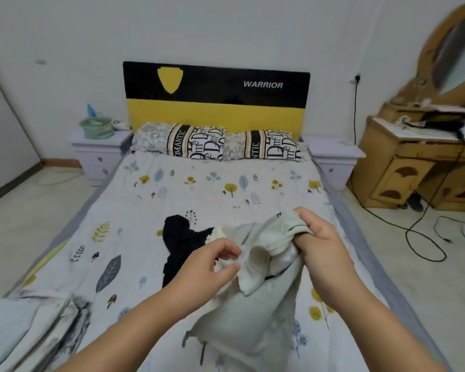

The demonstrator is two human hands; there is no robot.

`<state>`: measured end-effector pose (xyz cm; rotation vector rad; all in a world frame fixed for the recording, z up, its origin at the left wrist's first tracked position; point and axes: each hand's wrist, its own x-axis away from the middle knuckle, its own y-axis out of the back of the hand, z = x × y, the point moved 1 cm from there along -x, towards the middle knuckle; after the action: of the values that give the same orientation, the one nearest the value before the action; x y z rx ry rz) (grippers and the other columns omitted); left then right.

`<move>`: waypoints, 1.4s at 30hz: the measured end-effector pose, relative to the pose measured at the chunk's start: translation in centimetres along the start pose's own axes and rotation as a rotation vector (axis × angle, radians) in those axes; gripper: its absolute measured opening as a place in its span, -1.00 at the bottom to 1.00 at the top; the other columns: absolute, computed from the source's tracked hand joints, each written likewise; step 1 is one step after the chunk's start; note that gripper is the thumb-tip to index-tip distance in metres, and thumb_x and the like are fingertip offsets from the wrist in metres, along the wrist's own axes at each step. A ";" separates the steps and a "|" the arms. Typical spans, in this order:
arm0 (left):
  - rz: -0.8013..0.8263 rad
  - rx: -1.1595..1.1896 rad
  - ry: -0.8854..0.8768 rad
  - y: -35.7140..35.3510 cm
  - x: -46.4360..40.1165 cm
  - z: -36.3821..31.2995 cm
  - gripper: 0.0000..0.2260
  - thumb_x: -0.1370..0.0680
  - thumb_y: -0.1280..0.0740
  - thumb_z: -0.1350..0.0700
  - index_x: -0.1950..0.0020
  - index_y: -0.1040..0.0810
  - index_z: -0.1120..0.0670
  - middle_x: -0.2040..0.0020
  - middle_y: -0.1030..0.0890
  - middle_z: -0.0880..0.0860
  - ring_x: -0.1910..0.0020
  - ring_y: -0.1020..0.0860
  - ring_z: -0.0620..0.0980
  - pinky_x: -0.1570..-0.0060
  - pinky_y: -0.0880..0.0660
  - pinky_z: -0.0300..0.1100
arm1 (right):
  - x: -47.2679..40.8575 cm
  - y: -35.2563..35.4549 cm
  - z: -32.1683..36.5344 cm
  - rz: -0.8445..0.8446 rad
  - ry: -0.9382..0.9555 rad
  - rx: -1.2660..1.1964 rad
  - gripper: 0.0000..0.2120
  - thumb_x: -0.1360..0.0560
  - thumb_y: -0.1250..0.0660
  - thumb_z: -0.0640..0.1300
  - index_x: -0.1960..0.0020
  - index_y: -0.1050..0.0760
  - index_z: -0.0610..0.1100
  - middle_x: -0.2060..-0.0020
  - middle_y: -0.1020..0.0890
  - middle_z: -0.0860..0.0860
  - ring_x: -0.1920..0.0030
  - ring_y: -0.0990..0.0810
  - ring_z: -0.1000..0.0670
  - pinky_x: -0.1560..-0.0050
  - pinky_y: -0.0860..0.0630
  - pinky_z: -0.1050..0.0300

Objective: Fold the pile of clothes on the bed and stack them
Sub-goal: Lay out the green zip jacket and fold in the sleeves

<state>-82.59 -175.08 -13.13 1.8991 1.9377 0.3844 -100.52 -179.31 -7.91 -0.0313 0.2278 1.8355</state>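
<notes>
Pale grey-green garment (255, 312) held up over bed (172, 200), hanging down between both hands; left hand (212, 261) pinches its cream cuff, right hand (320, 245) grips bunched fabric at top; black garment (183, 237) lies on bedcover just behind left hand

1. My left hand (212, 261) is raised mid-frame, thumb and fingers pinching the pale grey garment (255, 296).
2. My right hand (317, 242) sits just beside it, fingers curled, gripping that garment's bunched top edge.
3. Both bare forearms reach forward, converging.
</notes>
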 end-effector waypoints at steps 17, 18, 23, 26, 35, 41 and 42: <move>0.017 0.189 -0.008 -1.1 0.9 -3.8 -0.76 -0.57 -0.26 0.21 0.30 -0.42 0.08 0.42 -0.36 -0.07 0.41 -0.30 -0.15 0.37 -0.23 -0.29 | 4.8 9.4 13.6 -0.245 0.135 -0.036 -0.38 -0.52 -0.01 -0.44 0.42 -0.65 0.03 0.46 -0.64 0.11 0.36 -0.61 0.21 0.33 -0.51 0.40; 0.019 0.198 -0.016 0.1 1.0 -4.4 -0.76 -0.58 -0.25 0.20 0.30 -0.41 0.07 0.43 -0.37 -0.07 0.41 -0.30 -0.14 0.39 -0.24 -0.29 | 5.2 10.3 13.1 -0.293 0.082 -0.012 -0.42 -0.53 -0.04 -0.40 0.40 -0.65 0.00 0.46 -0.64 0.10 0.35 -0.62 0.16 0.36 -0.52 0.38; 0.186 0.227 -0.109 5.0 1.6 -9.2 -0.82 -0.60 -0.22 0.15 0.22 -0.41 0.07 0.39 -0.48 -0.12 0.38 -0.42 -0.19 0.38 -0.33 -0.37 | 6.6 13.2 7.8 -0.411 -0.250 0.132 -0.77 -0.56 -0.15 -0.27 0.24 -0.45 -0.15 0.34 -0.52 -0.08 0.33 -0.48 -0.06 0.23 -0.46 0.01; 0.138 0.179 -0.149 6.3 1.8 -12.1 -0.80 -0.60 -0.21 0.14 0.23 -0.42 0.05 0.37 -0.47 -0.08 0.37 -0.40 -0.15 0.38 -0.31 -0.34 | 6.9 12.5 5.7 -0.435 -0.276 0.252 -0.71 -0.56 -0.11 -0.29 0.24 -0.52 -0.12 0.28 -0.58 -0.08 0.25 -0.53 -0.08 0.11 -0.46 -0.06; 0.141 0.140 -0.221 6.1 2.4 -16.2 -0.81 -0.57 -0.25 0.14 0.25 -0.46 0.02 0.31 -0.48 0.06 0.29 -0.37 -0.01 0.23 -0.29 -0.14 | 7.5 3.2 5.7 -0.042 -0.221 0.267 -0.87 -0.51 -0.29 -0.21 0.06 -0.55 0.00 0.10 -0.63 0.04 0.14 -0.58 0.10 0.16 -0.43 0.30; 0.157 0.130 -0.256 4.4 3.0 -15.4 -0.80 -0.57 -0.25 0.24 0.25 -0.43 0.08 0.38 -0.46 -0.02 0.46 -0.36 -0.16 0.42 -0.27 -0.36 | 6.8 -2.4 7.9 0.121 -0.031 0.366 -0.97 -0.47 -0.34 -0.13 0.12 -0.55 -0.03 0.22 -0.63 0.07 0.18 -0.58 0.10 0.18 -0.46 0.24; 0.138 0.118 -0.253 4.8 3.0 -14.9 -0.81 -0.56 -0.26 0.23 0.24 -0.43 0.08 0.37 -0.45 -0.01 0.46 -0.34 -0.15 0.42 -0.26 -0.36 | 6.3 -2.2 8.1 0.053 -0.015 0.429 -0.88 -0.48 -0.31 -0.20 0.22 -0.54 -0.09 0.30 -0.59 0.00 0.26 -0.53 0.06 0.24 -0.40 0.20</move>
<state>-85.22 -170.69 1.92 2.0510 1.7040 0.0638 -99.35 -171.34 -1.15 0.2893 0.6109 1.8047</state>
